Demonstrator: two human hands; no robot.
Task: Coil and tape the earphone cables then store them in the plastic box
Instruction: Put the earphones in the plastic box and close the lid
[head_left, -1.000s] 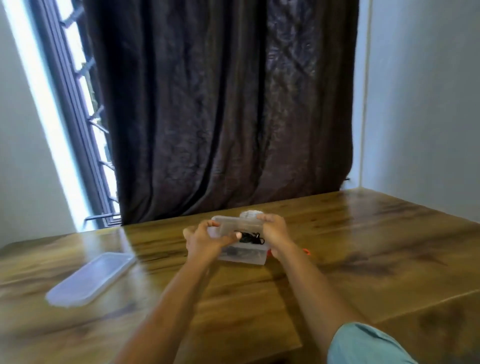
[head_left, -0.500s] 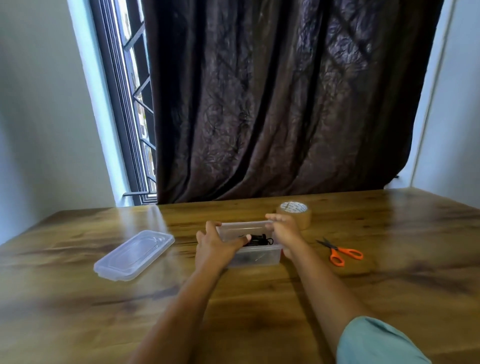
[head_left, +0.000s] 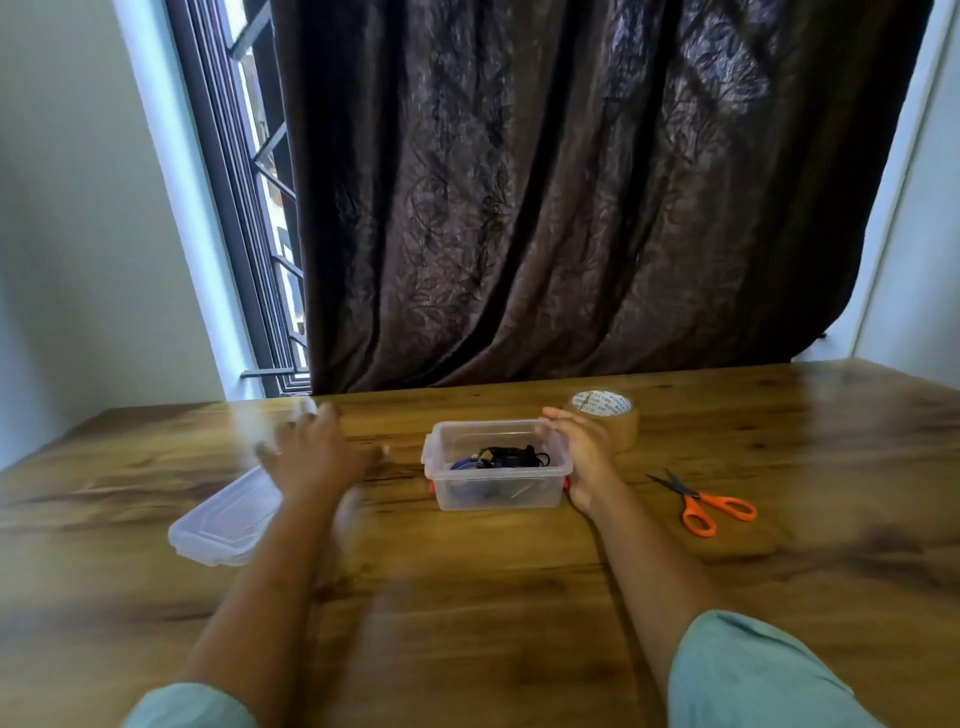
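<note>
A clear plastic box (head_left: 498, 491) stands on the wooden table (head_left: 467, 597), lidless, with black and blue coiled earphone cables (head_left: 501, 457) inside. My right hand (head_left: 584, 454) rests against the box's right side, fingers along its far right corner. My left hand (head_left: 311, 454) is blurred and away from the box, fingers spread, hovering over the far end of the clear lid (head_left: 226, 517) that lies flat at the left. It holds nothing.
A roll of brown tape (head_left: 608, 418) sits just behind my right hand. Orange-handled scissors (head_left: 706, 506) lie to the right of the box. A dark curtain and a barred window stand behind the table's far edge.
My left hand has let go of the box and swung left toward the lid. The box now rests on the table, with my right hand still at its side. The view has shifted.
</note>
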